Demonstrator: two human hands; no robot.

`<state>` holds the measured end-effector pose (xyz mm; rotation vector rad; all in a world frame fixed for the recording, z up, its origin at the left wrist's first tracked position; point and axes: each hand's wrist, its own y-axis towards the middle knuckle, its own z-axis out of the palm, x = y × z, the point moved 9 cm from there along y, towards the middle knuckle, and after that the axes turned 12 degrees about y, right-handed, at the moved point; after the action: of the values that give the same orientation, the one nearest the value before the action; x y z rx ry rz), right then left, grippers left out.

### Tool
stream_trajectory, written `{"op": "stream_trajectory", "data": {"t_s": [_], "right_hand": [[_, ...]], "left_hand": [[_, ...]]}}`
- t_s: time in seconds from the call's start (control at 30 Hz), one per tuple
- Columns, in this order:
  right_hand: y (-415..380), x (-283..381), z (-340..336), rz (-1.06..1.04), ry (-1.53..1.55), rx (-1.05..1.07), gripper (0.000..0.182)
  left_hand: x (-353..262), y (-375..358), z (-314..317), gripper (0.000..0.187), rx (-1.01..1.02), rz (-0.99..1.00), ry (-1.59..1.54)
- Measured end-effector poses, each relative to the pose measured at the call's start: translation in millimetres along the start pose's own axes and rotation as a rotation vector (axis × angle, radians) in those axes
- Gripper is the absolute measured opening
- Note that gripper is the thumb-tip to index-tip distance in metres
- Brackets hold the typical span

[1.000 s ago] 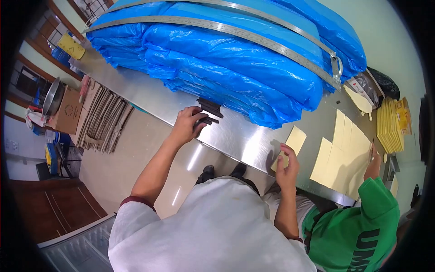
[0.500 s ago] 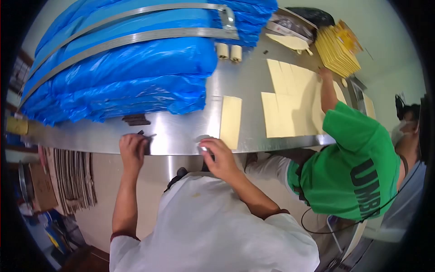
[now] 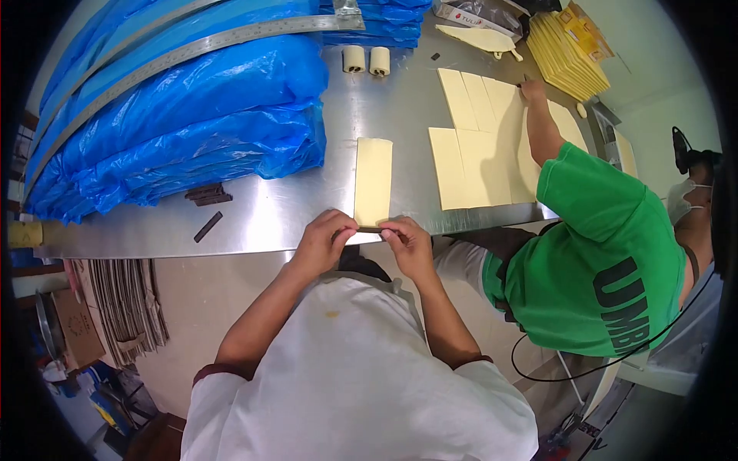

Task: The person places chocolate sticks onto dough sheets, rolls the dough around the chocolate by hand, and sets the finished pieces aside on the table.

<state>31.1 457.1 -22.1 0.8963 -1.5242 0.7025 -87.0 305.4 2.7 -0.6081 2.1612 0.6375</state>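
A pale dough strip (image 3: 373, 180) lies lengthwise on the steel table, its near end at the front edge. Across that near end is a thin dark brown stick (image 3: 370, 230). My left hand (image 3: 329, 237) pinches the stick's left end, and my right hand (image 3: 407, 240) pinches its right end. Another loose dark stick (image 3: 207, 227) rests on the table to the left, near a small pile of dark sticks (image 3: 207, 194). Two rolled dough pieces (image 3: 366, 61) stand side by side beyond the strip.
Blue plastic-wrapped stacks (image 3: 207, 115) with a metal ruler (image 3: 231, 34) fill the back left of the steel table (image 3: 269, 223). At right, a co-worker in green (image 3: 607, 261) reaches over flat dough sheets (image 3: 480, 165). A yellow stack (image 3: 565, 58) stands behind.
My left hand has moved right to the near end of the dough strip, and my right hand has come to its other side. The dark stick now lies across that end, held by both.
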Motion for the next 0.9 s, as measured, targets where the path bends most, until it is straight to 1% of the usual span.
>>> {"op": "stream_trajectory", "data": {"t_s": [0.07, 0.17, 0.3, 0.47, 0.67, 0.77, 0.8, 0.87, 0.9], "right_hand": [[-0.2, -1.3, -3.8, 0.075, 0.058, -0.104, 0.014], [3.4, 4.7, -6.4, -0.003, 0.029, -0.081, 0.01], [3.5, 1.6, -9.2, 0.038, -0.039, -0.078, 0.008], [6.5, 0.3, -11.2, 0.066, -0.045, -0.089, 0.009], [8.0, 19.2, -7.6, -0.062, -0.237, -0.036, 0.012], [2.2, 29.6, -6.7, -0.102, -0.242, -0.077, 0.017], [1.4, 38.3, -2.0, -0.211, -0.295, -0.032, 0.019], [-2.3, 53.5, 6.9, -0.428, -0.398, 0.058, 0.025], [-1.9, 50.3, 8.0, -0.408, -0.402, 0.082, 0.026]], "left_hand": [[2.1, 3.6, 1.2, 0.008, -0.005, -0.027, 0.002], [3.3, 5.9, 1.2, 0.009, -0.004, -0.019, 0.065], [-3.5, 6.8, -2.0, 0.012, -0.031, -0.002, 0.11], [-5.7, 5.2, 0.3, 0.014, 0.006, 0.014, 0.136], [-4.8, 1.4, 4.1, 0.016, -0.001, 0.036, 0.192], [-12.5, 1.5, 1.2, 0.019, -0.053, 0.036, 0.223], [-14.6, 1.4, -0.7, 0.02, -0.073, 0.033, 0.23], [-13.8, 0.1, 5.0, 0.023, -0.012, 0.072, 0.298], [-13.3, -0.5, 8.6, 0.025, 0.02, 0.092, 0.332]]}}
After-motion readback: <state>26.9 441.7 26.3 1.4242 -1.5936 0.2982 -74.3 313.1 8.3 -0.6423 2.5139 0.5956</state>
